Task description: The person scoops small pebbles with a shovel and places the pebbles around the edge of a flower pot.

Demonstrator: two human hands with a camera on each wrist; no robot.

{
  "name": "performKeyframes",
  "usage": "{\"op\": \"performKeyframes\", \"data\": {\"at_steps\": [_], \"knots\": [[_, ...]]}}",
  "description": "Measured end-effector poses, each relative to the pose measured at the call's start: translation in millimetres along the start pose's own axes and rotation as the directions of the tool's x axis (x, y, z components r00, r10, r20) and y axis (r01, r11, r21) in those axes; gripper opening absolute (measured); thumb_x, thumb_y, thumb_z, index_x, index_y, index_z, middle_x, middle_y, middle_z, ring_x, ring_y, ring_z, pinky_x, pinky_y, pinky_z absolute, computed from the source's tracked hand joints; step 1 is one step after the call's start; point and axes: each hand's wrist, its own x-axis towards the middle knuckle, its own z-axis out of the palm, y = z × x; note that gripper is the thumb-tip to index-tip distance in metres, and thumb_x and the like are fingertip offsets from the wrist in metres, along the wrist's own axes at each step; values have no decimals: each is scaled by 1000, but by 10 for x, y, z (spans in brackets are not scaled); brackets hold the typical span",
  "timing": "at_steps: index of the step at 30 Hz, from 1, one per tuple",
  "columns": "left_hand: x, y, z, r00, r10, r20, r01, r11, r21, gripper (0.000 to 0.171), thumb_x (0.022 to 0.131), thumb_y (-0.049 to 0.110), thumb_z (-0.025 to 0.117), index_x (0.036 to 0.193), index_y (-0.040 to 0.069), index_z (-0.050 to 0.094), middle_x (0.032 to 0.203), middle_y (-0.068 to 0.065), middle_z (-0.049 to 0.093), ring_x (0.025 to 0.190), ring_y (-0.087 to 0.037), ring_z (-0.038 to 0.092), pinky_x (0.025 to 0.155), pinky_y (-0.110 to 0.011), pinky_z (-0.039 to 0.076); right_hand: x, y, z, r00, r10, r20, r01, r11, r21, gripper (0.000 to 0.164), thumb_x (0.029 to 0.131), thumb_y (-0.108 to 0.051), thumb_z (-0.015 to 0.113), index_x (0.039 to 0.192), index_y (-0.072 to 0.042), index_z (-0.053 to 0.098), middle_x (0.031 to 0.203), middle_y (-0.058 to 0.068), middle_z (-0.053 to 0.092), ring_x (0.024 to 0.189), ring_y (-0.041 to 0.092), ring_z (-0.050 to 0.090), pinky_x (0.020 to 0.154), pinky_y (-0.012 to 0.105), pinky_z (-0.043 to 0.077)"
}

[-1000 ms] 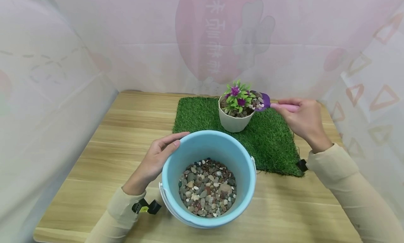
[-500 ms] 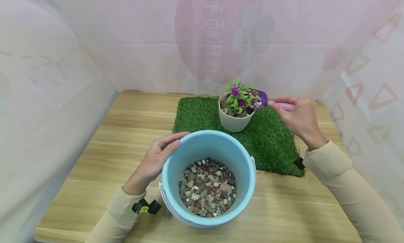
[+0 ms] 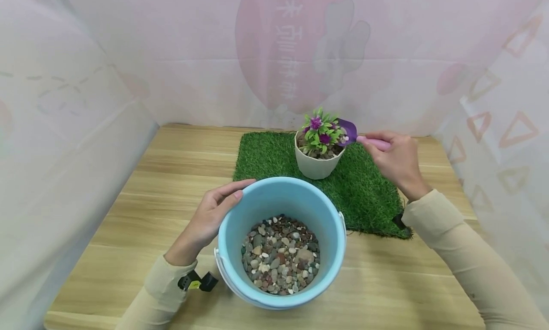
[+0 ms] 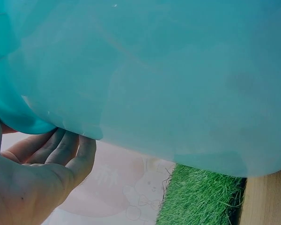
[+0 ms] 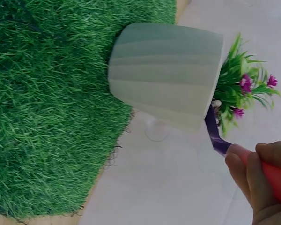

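Observation:
My right hand [image 3: 396, 161] grips the pink handle of a small purple-bladed trowel [image 3: 349, 133]. The blade tips over the right rim of a white flowerpot [image 3: 318, 167], with a few pebbles visible on it. In the pot grows a leafy green plant with purple flowers [image 3: 315, 124], partly hiding the blade and the stones around it. Against the upper left side of a light blue bucket [image 3: 280, 301] rests my left hand [image 3: 206, 220], its fingers lying along the outer wall in the left wrist view. Pebbles [image 3: 280, 256] cover the bucket's bottom.
The pot stands on an artificial grass mat [image 3: 369, 196] at the back of a wooden table [image 3: 141, 215]. White printed cloth [image 3: 193, 87] hangs behind and at both sides. The bucket's white handle [image 3: 227, 277] hangs down at its left.
My right hand has shifted left and tilted the trowel further over the pot. Fewer pebbles show on its blade now. My left hand and the bucket stay in place.

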Motion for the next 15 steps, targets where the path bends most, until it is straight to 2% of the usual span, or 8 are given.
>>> {"op": "performKeyframes", "data": {"at_steps": [5, 9, 12, 15], "knots": [[6, 17, 5, 1000, -6, -3, 6, 1000, -4, 44, 113, 16, 49, 151, -5, 52, 133, -7, 73, 106, -26, 79, 84, -55, 68, 39, 83, 75, 999, -46, -15, 47, 999, 24, 23, 97, -17, 78, 116, -3, 79, 108, 18, 80, 72, -26, 63, 29, 19, 39], [8, 26, 13, 1000, -19, -3, 19, 1000, 0, 43, 113, 17, 49, 151, -4, 52, 136, -15, 71, 107, -25, 79, 85, -54, 69, 65, 145, 97, 996, -85, -13, 85, 996, 37, 22, 96, -11, 77, 116, -1, 79, 110, 16, 80, 78, -27, 63, 29, 18, 40], [11, 37, 16, 1000, -23, -2, 23, 1000, 3, 43, 113, 17, 49, 151, -3, 52, 138, -23, 67, 107, -25, 79, 85, -54, 69, 85, 187, 87, 997, -81, 4, 81, 995, 50, 23, 97, -12, 78, 118, -2, 78, 111, 15, 80, 79, -26, 64, 33, 16, 45], [18, 52, 14, 1000, -22, 1, 22, 1000, 5, 44, 113, 17, 48, 151, -4, 52, 139, -29, 65, 107, -27, 79, 84, -55, 68, 114, 236, 63, 998, -62, 31, 60, 996, 68, 25, 97, -17, 79, 119, -5, 78, 112, 14, 80, 82, -23, 66, 49, 12, 58]]}}
